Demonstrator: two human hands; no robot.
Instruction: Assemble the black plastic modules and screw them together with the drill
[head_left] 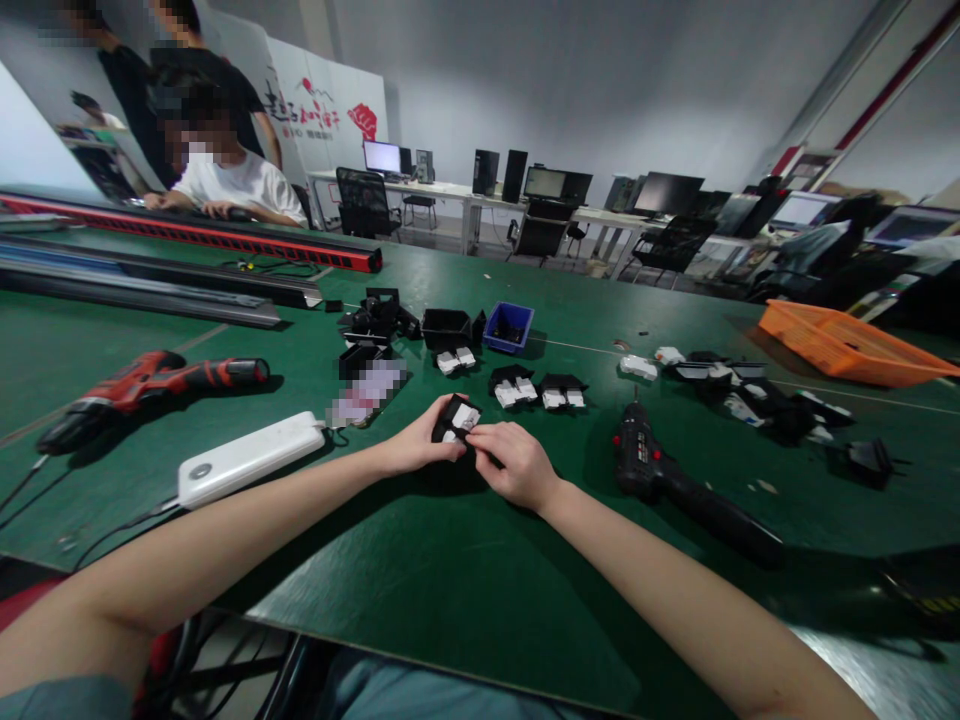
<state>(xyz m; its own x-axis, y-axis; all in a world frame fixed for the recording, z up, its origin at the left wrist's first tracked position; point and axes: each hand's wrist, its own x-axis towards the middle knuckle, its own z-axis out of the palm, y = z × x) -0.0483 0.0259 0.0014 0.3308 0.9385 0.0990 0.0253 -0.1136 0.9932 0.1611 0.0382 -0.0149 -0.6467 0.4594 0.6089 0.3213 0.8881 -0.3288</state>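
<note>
My left hand (421,440) grips a small black plastic part with white pieces on it (459,416), held just above the green table. The fingers of my right hand (519,462) are pinched together at the near right side of that part; whether something tiny sits between them I cannot make out. Beyond my hands lie similar black-and-white parts (514,388), one more (562,392) beside them and another (454,360) farther back. A blue bin (508,328) with small dark pieces stands behind these, next to a black bin (447,328).
A black power screwdriver (637,455) lies at right, a red-and-black drill (135,395) at left. Nearer are a white power bank (251,460) and a blurred phone (369,392). Black parts are heaped (757,390) before an orange basket (840,340). Across the table sits a person (236,185) beside long rails (202,235).
</note>
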